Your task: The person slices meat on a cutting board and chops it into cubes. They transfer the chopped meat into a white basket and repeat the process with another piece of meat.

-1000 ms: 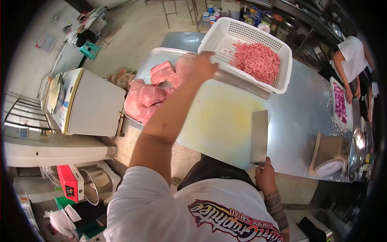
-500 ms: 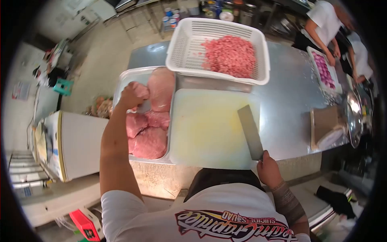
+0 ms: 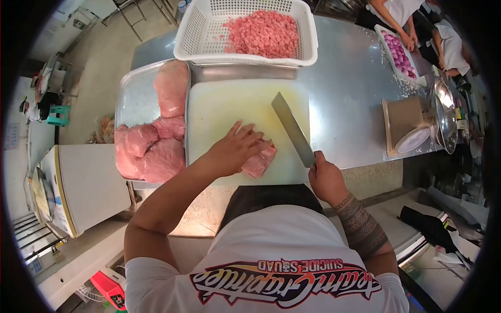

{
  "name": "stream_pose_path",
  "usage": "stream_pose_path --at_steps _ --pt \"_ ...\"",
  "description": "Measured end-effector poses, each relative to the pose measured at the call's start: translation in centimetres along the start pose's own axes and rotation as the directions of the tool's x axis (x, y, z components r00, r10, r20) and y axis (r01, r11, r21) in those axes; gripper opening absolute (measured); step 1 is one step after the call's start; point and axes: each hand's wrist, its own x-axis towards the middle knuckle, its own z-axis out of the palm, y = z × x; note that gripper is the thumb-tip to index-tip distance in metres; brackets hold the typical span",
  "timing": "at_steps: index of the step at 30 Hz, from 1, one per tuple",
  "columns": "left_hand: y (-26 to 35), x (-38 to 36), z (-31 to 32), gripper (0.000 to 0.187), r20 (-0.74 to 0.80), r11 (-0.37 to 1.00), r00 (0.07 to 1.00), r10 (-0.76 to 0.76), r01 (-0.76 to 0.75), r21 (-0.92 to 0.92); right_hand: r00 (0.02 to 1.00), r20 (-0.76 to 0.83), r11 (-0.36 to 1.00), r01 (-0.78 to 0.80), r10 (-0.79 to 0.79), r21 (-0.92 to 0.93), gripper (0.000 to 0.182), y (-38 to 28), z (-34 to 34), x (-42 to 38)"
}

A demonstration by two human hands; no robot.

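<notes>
A small piece of pink meat (image 3: 260, 160) lies near the front edge of the white cutting board (image 3: 219, 109). My left hand (image 3: 233, 149) rests over its upper left side, fingers spread. My right hand (image 3: 327, 177) is wrapped round the handle of a cleaver (image 3: 293, 129), whose broad blade points up and left over the board's right part, apart from the meat. Left of the board, a metal tray (image 3: 136, 94) holds several large pieces of raw meat (image 3: 166, 156).
Beyond the board stands a white perforated basket (image 3: 201, 52) with diced meat (image 3: 266, 34). On the right are a scale (image 3: 412, 122) with a metal bowl (image 3: 444, 109), and a tray of purple onions (image 3: 401, 57) where co-workers' hands (image 3: 409, 40) are busy.
My left hand has moved from the meat tray to the board, bringing a small piece of meat with it. The cleaver is still in my right hand. The whole view has shifted.
</notes>
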Motion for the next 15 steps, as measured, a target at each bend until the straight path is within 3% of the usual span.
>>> stream_pose_path --at_steps 2,4,5,7,10,15 --pt "0.9 0.2 0.9 0.095 -0.068 0.99 0.991 -0.114 0.107 -0.089 0.999 0.047 1.0 0.015 -0.014 -0.021 0.032 -0.2 -0.8 -0.2" --pt "1.5 -0.3 0.3 0.082 -0.178 0.907 0.918 -0.354 0.291 -0.303 0.996 0.072 0.998 0.062 -0.06 -0.03 0.03 -0.8 -1.8 -0.6" --pt "1.6 -0.6 0.5 0.075 -0.244 0.844 0.849 -0.468 0.347 -0.41 0.993 0.074 0.995 0.098 -0.095 -0.029 0.028 -1.3 -2.4 -1.0" --pt "0.9 -1.0 2.2 0.06 -0.418 0.715 0.61 -0.674 0.394 -0.577 0.983 0.1 0.987 0.156 -0.151 -0.037 0.026 -2.2 -3.7 -1.4" --pt "2.8 0.3 5.1 0.05 -0.552 0.758 0.519 -0.652 0.473 -0.449 0.964 0.154 0.971 0.231 -0.218 -0.067 0.022 -3.1 -4.8 -1.6" --pt "5.5 3.3 7.7 0.047 -0.522 0.67 0.482 -0.704 0.695 -0.262 0.935 0.205 0.946 0.313 -0.291 -0.087 0.019 -3.9 -5.4 -1.6"
